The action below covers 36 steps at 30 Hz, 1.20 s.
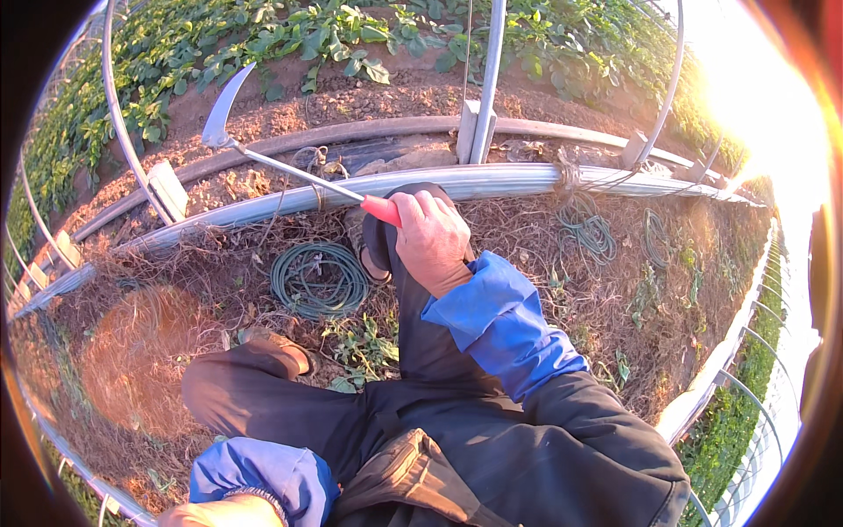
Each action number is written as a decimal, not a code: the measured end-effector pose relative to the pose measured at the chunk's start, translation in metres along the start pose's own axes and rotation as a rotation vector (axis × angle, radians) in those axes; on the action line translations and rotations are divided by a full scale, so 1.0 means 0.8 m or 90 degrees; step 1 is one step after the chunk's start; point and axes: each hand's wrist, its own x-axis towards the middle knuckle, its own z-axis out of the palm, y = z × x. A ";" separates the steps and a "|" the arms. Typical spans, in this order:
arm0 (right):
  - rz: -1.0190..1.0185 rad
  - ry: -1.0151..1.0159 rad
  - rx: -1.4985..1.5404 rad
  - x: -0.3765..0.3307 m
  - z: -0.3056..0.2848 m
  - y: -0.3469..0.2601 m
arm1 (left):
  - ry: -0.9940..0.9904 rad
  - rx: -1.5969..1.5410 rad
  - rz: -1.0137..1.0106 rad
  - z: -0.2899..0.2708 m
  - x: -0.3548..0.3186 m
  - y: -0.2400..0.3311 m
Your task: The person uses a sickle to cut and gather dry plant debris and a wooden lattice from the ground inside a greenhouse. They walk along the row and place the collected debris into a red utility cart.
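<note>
My right hand (432, 235) is closed round the red handle of a sickle (294, 171). The tool's thin metal shaft runs up to the left, and its curved blade tip points upward over the brown soil. Below the blade, a long pale pipe (509, 180) crosses the view, with the shaft passing over it. At the bottom left edge, only the wrist and part of my left hand (219, 513) show beyond a blue sleeve; its fingers are out of sight. My right hand is just above my raised knee in dark trousers.
Between my bent legs and the pipe lies a coil of green cord (318, 281). More loose cord (590, 230) lies to the right among dry stems. Metal hoops (490, 83) rise from the pipe line, and leafy green plants (338, 35) grow beyond. Bright sun glares at the upper right.
</note>
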 end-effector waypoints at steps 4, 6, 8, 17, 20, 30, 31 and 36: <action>0.015 -0.015 0.038 0.011 -0.003 -0.011 | 0.298 -0.171 0.157 -0.009 -0.059 0.018; 0.022 -0.038 0.038 0.008 -0.001 -0.009 | 0.206 -0.115 0.096 0.005 -0.041 0.003; 0.031 -0.043 0.031 0.006 -0.001 -0.010 | 0.140 -0.069 0.047 0.009 -0.031 -0.003; 0.011 -0.025 0.054 0.004 -0.004 -0.003 | 0.063 -0.029 -0.037 0.006 -0.025 -0.001; 0.012 -0.030 0.054 0.007 -0.008 -0.004 | 0.053 -0.025 -0.051 0.006 -0.025 -0.005; 0.026 -0.040 0.043 0.006 -0.009 -0.003 | -0.001 -0.077 -0.106 0.013 -0.032 -0.018; 0.036 -0.044 0.047 0.005 -0.007 -0.005 | -0.018 -0.080 -0.114 0.009 -0.032 -0.017; 0.030 -0.044 0.041 0.004 -0.011 0.000 | -0.069 -0.076 -0.218 -0.022 -0.059 -0.019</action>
